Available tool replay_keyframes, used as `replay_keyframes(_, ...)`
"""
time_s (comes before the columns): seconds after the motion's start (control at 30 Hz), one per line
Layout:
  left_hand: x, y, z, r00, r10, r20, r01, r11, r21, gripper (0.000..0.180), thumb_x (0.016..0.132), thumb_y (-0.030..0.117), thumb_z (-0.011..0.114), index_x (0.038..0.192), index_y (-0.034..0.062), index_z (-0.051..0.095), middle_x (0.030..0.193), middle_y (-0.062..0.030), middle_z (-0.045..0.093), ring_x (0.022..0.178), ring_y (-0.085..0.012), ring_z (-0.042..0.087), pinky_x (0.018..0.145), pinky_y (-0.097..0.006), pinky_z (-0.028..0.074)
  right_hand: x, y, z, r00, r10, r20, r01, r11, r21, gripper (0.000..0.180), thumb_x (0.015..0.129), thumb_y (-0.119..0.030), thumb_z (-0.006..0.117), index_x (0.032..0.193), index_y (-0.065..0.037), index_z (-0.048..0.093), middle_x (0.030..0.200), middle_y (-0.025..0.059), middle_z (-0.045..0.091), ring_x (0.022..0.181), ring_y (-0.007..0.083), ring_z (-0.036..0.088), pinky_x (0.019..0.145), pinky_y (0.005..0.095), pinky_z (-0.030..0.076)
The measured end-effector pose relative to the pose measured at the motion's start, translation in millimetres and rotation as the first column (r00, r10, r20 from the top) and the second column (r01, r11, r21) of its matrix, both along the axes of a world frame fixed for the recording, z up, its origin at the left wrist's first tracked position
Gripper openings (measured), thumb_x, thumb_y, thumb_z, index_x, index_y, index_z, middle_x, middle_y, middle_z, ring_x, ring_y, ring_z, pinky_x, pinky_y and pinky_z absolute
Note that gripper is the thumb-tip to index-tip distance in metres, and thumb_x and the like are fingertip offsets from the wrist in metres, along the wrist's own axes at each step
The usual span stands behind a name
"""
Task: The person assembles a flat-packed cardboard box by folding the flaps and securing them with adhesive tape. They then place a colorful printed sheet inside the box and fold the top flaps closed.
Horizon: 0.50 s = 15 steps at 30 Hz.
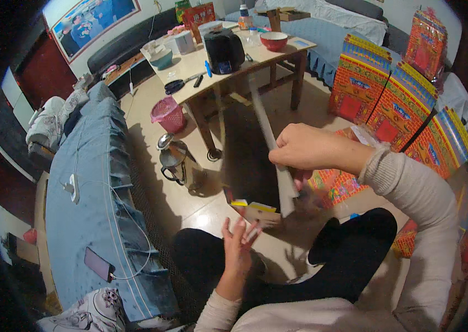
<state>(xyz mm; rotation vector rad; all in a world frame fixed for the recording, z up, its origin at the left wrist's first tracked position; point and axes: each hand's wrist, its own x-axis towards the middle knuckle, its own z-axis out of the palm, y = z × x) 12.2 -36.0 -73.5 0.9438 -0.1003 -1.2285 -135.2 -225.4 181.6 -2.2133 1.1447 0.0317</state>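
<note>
My right hand is closed around a long, pale, blurred paper-like strip held up in front of the wooden table, light and floppy I judge, best pinched mid-length, while my left hand hangs open below it, holding nothing.
</note>
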Motion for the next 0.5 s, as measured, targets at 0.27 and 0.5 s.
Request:
replay_keyframes(0.27,5.0,17.7,41.2,0.253,0.295,0.921,0.126,0.934,-0.333,0.061,0.086,0.001,0.071,0.143,0.0054,0.05,0.151,-0.0162,0.045,0.108,-0.0191,0.059,0.082,-0.028,0.052,10.8,12.3,-17.7,0.962,-0.207,0.176,0.11,0.889,0.444,0.042,0.095,-0.025,0.048,0.08,0.01,0.066,0.079,0.0191,0.075,0.063,0.0227,0.075,0.053,0.0319,0.058)
replay_keyframes(0.5,-7.9,-16.4,52.5,0.275,0.311,0.91,0.081,0.936,-0.344,0.025,0.09,-0.003,0.074,0.114,0.0007,0.071,0.106,-0.0077,0.07,0.079,-0.0107,0.06,0.068,-0.023,0.048,-10.0,25.0,-25.6,0.935,-0.216,0.281,0.049,0.864,0.501,0.034,0.101,-0.031,0.056,0.088,0.0,0.062,0.079,0.0132,0.072,0.062,0.0214,0.072,0.052,0.0274,0.054)
